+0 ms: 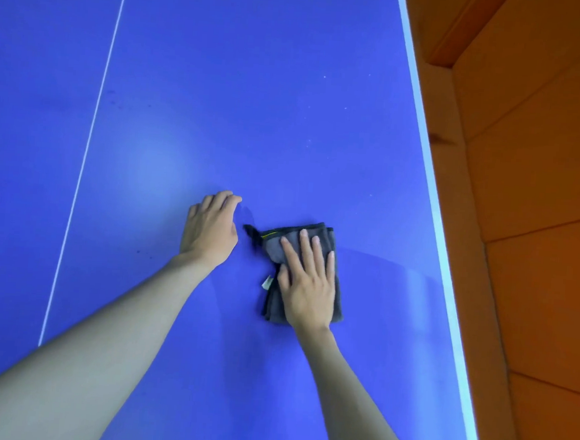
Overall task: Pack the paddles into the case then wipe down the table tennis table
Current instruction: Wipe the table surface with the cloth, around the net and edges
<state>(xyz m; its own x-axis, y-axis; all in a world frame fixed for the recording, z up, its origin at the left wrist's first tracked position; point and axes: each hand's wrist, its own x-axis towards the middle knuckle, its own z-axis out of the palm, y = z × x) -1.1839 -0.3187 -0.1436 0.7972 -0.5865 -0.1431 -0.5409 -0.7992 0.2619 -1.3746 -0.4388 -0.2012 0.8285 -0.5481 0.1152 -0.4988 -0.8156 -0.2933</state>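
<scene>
A folded grey cloth (318, 234) lies on the blue table tennis table (241, 106), right of centre. My right hand (308, 283) presses flat on the cloth with straight, spread fingers. My left hand (209, 229) rests on the bare table just left of the cloth, with its fingers bent down onto the surface and nothing in it. A damp streak shows on the table to the right of the cloth. No paddles or case are in view.
The table's white side line (432, 181) runs along its right edge, close to the cloth. A thin white centre line (83, 157) crosses the table at left. Orange floor (540, 203) lies beyond the right edge. Small white specks dot the far surface.
</scene>
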